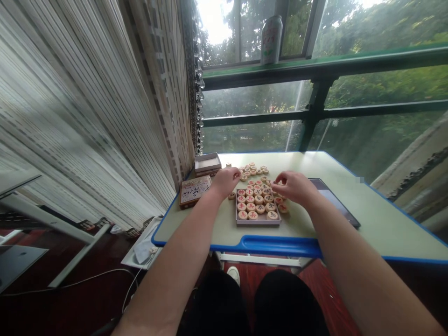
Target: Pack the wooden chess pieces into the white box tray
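Note:
Rows of round wooden Chinese chess pieces (259,199) with red and dark characters lie in a shallow open box (258,222) on the table. One gap shows in its front row. Beyond the box, more loose chess pieces (252,172) are scattered. My left hand (227,181) is closed in a pinch at the left edge of that scatter; what its fingertips hold, if anything, is hidden. Over the box's back right corner, my right hand (293,186) pinches what looks like a Chinese chess piece, partly covered by the fingers. A few pieces (283,207) lie along the box's right side.
At the left stand a printed box (194,191) and an open grey tray-like lid (207,162). A dark tablet (334,203) lies right, partly under my right forearm. The pale table (367,219) has a blue rim. A can (271,39) stands on the window ledge; curtains (87,93) hang left.

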Demonstrator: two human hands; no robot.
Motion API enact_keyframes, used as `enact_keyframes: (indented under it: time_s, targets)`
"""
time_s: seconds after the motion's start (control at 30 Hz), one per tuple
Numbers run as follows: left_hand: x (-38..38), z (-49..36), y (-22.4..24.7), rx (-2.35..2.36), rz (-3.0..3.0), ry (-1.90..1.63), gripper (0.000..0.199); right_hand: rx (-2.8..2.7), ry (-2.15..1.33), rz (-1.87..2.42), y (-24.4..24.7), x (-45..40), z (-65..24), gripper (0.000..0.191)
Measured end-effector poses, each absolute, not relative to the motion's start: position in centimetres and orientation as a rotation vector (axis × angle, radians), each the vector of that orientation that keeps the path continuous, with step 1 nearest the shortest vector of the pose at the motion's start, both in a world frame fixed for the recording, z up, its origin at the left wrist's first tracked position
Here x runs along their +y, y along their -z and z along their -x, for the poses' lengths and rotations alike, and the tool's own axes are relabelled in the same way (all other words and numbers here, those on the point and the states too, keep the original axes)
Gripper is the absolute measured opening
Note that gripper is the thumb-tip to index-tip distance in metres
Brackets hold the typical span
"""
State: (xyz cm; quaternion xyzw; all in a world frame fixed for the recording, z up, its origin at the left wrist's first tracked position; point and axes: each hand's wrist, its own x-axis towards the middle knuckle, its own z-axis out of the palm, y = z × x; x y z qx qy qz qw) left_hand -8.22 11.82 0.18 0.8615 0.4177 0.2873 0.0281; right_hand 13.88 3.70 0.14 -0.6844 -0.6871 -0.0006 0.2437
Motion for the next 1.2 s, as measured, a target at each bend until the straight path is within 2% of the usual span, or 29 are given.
enact_keyframes:
  time_s: [0.13,0.27,0.4,0.57,0.83,1.2]
  targets:
    - [11.8,8.1,0.0,1.131,-2.560,-1.032,0.017,-1.811,0.006,2.151,0.8,4.7,-14.7,0.030]
    - [11.5,7.9,0.1,0.996,-2.389,-1.073,0.028,-1.771,-0.012,2.146,1.1,4.9,-14.7,0.032]
    - [11.2,7.4,0.4,0.860,-2.272,-1.065,0.031,-1.751,0.058,1.905,0.9,4.4,-13.8,0.037]
    - [10.4,6.7,0.2,0.677,-2.144,-1.010,0.031,-1.996,0.082,1.362,0.8,3.8,-11.8,0.026]
    - [9.3,6.5,-1.0,0.610,-1.962,-0.910,0.035,-1.952,0.024,1.229,0.8,3.7,-11.3,0.025]
    - [9.1,6.4,-1.1,0.532,-1.740,-0.961,0.035,-1.907,-0.084,1.159,0.4,3.1,-11.6,0.031]
